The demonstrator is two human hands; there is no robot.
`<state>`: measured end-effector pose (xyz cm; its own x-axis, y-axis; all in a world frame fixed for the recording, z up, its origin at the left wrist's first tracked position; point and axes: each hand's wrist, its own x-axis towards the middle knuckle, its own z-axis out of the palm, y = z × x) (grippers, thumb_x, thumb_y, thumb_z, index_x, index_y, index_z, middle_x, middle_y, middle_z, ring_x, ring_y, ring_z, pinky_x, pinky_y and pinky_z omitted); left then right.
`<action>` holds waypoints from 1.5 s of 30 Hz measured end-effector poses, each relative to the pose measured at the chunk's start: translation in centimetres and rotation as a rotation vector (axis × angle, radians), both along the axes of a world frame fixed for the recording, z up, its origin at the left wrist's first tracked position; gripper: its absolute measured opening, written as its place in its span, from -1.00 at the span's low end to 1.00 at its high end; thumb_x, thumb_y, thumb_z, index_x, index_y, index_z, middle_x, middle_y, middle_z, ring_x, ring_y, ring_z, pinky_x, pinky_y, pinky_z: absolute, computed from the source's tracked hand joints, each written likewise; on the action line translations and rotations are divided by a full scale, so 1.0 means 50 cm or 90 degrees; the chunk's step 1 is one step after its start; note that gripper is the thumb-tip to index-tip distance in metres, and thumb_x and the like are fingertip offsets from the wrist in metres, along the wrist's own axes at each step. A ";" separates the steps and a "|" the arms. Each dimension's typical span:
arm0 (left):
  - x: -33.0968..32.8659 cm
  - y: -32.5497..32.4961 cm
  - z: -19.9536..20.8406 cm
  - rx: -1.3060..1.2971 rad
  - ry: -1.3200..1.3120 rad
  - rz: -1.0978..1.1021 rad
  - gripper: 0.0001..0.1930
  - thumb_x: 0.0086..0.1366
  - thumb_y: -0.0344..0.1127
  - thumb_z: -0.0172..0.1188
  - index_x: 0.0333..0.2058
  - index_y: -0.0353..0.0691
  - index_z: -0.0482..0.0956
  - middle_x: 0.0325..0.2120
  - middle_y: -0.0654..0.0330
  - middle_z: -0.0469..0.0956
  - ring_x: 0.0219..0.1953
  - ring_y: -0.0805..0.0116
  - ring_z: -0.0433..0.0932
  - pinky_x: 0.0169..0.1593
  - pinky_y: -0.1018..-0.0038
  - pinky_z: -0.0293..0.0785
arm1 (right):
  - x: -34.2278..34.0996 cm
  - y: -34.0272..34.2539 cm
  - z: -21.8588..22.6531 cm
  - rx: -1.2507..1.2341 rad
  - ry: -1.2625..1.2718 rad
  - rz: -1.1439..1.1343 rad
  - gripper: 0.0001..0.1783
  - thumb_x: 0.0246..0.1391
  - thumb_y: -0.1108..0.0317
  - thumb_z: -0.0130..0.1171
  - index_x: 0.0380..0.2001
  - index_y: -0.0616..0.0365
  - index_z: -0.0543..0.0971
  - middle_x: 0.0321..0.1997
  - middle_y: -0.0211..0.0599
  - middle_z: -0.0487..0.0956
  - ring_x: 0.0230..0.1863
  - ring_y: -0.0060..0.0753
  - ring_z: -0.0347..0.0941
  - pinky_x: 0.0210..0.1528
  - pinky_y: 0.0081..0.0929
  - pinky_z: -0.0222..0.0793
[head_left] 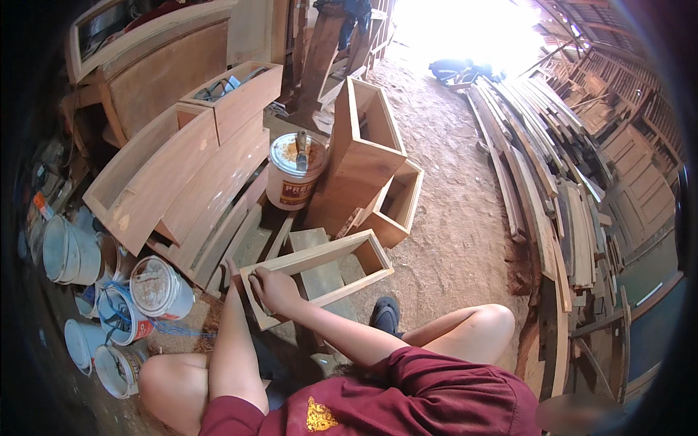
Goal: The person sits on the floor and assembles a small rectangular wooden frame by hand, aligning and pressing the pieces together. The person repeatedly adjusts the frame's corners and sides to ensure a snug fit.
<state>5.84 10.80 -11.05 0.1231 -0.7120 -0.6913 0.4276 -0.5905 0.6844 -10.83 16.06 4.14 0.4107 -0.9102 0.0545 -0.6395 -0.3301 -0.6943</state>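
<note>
A long, narrow wooden box frame [338, 292] lies tilted in front of me, its near left end between my hands. Against the outer side of that end is my left hand [232, 277], seen edge-on, its fingers curled at the board. My right hand [278, 292] is closed just inside the same end, knuckles up, over the end board. Whatever sits under its fingers is hidden. Beneath the box a flat grey-brown board [318, 267] shows through the opening.
Tall wooden boxes [363, 149] stand beyond, beside a lidded white bucket [294, 178] with a brush-like tool on top. More drawer-like boxes [156, 174] are stacked left, above several paint buckets [161, 287]. Long planks [523, 196] lie along the right. My sandaled foot [385, 315] rests near the box.
</note>
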 end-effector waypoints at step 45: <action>-0.007 -0.001 -0.002 -0.009 0.010 -0.019 -0.03 0.19 0.64 -0.21 -0.24 -0.34 0.61 -0.32 0.02 0.58 -0.25 0.19 0.51 -0.12 0.32 0.41 | -0.013 0.008 0.000 0.000 -0.015 0.026 -0.66 0.26 0.11 0.08 -0.39 0.19 0.55 -0.44 0.10 0.60 -0.35 0.22 0.55 -0.29 0.08 0.42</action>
<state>5.52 10.74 -11.14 0.0910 -0.7245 -0.6832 0.4214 -0.5936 0.6856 -11.48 16.48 4.16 0.4467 -0.8924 0.0640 -0.6092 -0.3558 -0.7087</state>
